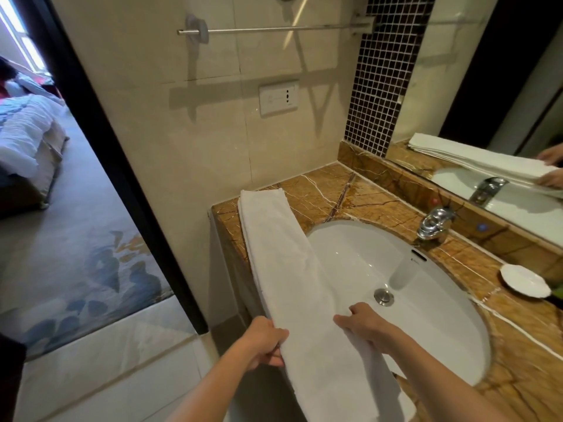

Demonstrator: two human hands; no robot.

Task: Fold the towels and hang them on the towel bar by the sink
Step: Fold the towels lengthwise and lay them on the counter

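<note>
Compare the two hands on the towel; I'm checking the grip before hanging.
The left hand curls around the towel's left edge, off the counter; the right hand holds its right edge over the sink. Both grasp the same folded white towel.

A chrome faucet [434,224] is seen behind the basin on a brown marble counter [380,205], with a white dish [524,280] near its right edge. A wall socket [278,98] is mounted on beige tile.
</note>
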